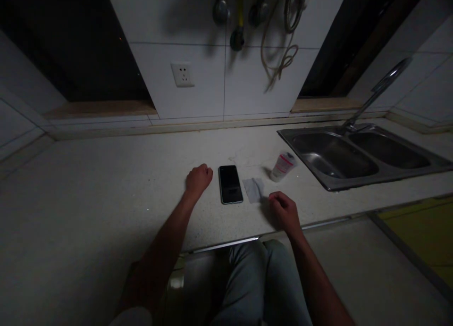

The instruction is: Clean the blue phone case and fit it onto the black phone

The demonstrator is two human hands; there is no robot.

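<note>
My left hand (199, 179) rests on the pale countertop as a closed fist, with nothing showing in it. Just right of it lies a black smartphone (230, 184), its dark screen facing up. A small grey cloth or wipe (252, 189) lies flat beside the phone, with a dark fold or thin strip across it. My right hand (283, 209) is curled closed near the counter's front edge, right of the cloth and apart from it; no object shows in its fingers. Behind that hand stands a clear plastic cup (282, 166) with a pink-and-white print, seemingly upright.
A double steel sink (336, 155) with a tall faucet (377, 92) is set into the counter (106, 184) at the right. On the tiled back wall are a power socket (183, 74), hanging pipe fittings (237, 37) and a looped cord (279, 64). The light is dim.
</note>
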